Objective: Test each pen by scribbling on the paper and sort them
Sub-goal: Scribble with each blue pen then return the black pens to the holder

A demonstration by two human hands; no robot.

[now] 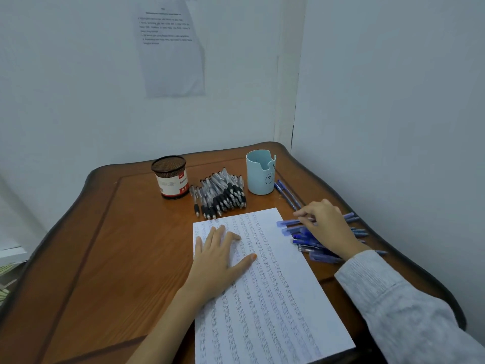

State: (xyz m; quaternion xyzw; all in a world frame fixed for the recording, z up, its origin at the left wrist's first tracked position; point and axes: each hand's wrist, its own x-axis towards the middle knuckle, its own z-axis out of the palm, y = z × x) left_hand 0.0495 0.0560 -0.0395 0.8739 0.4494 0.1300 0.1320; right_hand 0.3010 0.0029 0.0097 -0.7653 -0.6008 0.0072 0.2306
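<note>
A white sheet of paper (273, 298) covered in rows of scribbles lies on the wooden table (118, 258). My left hand (220, 256) rests flat on the paper's upper left part, fingers spread. My right hand (325, 224) reaches over a pile of blue pens (304, 240) at the paper's right edge, and its fingers pinch one blue pen (287, 223) from the top of the pile. A row of black pens (223, 195) lies beyond the paper. Two more blue pens (287, 194) lie beside the light blue cup.
A brown mesh pen holder (172, 177) stands at the back left of the pens. A light blue cup (260, 172) stands at the back right. Walls close in behind and to the right. A printed sheet (170, 48) hangs on the wall.
</note>
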